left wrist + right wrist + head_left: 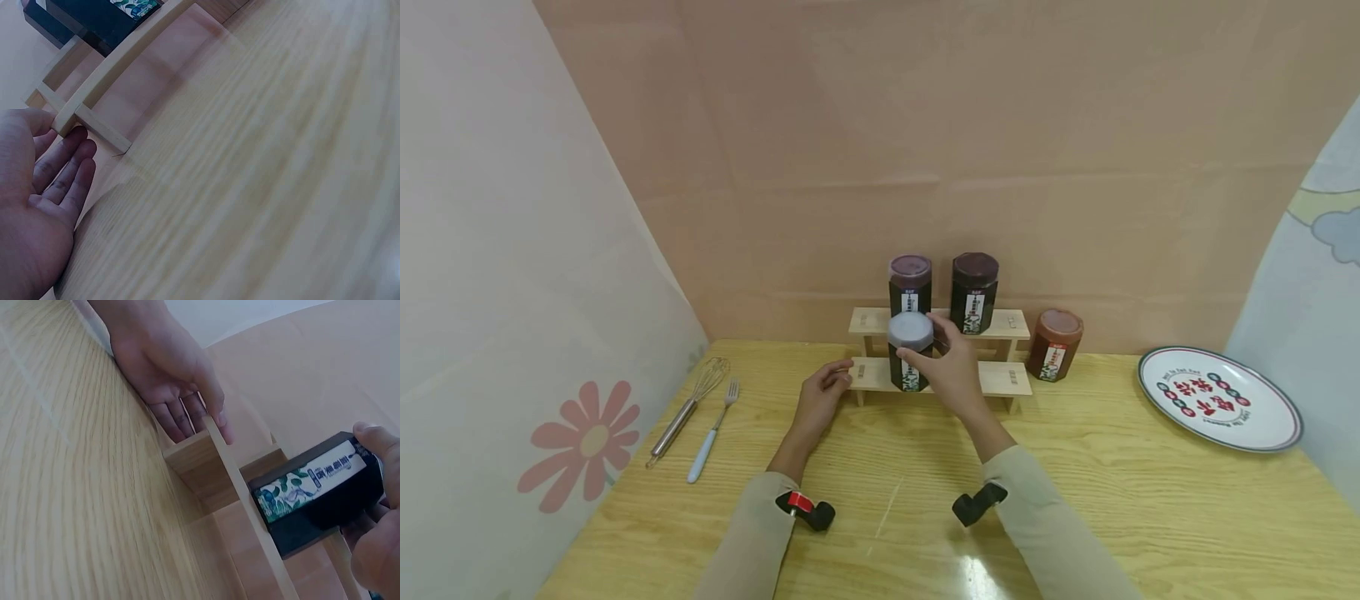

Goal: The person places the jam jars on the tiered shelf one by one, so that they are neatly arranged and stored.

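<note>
A two-tier wooden rack [1006, 379] stands against the back wall. My left hand [820, 396] pinches the left end of its lower board, thumb above and fingers beneath, as the left wrist view shows. My right hand [957, 371] grips a dark jar [912, 354] with a whitish lid, thumb and fingers around its upper part. In the right wrist view the base of this labelled jar [312, 487] meets the lower board. On the upper board are two more dark jars, a purple-lidded one [910, 271] at left, partly hidden, and a dark-lidded one [975, 292] at right.
A reddish-brown jar [1056, 345] stands on the table right of the rack. Farther right lies an oval plate [1165, 392] with red lettering. At the left are a metal whisk [681, 421] and a fork [707, 450] with a pale blue handle.
</note>
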Demonstrator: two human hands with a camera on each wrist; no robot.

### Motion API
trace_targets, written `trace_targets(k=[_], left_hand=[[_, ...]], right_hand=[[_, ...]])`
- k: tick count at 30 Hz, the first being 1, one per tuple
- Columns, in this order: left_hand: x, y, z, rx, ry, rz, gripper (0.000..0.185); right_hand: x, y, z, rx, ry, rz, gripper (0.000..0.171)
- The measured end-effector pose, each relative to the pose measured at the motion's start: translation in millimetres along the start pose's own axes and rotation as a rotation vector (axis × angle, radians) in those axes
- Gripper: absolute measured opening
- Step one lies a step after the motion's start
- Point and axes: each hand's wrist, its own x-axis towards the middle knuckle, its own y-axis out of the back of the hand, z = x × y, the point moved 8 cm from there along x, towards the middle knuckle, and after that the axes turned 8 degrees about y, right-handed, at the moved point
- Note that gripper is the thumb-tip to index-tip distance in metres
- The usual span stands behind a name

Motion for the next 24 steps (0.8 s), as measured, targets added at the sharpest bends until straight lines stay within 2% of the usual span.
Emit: trace_targets(k=[7, 24], left_hand=[[-0.3, 0.2, 0.3, -0.008, -0.011, -0.001, 0.03], [-1.0, 0.1, 0.3, -0.004, -0.012, 0.001, 0.03]], right_hand=[[-3, 6, 4, 0.048, 0.006, -0.037, 0.072], [1, 6, 11, 0.025, 0.01, -0.025, 0.068]])
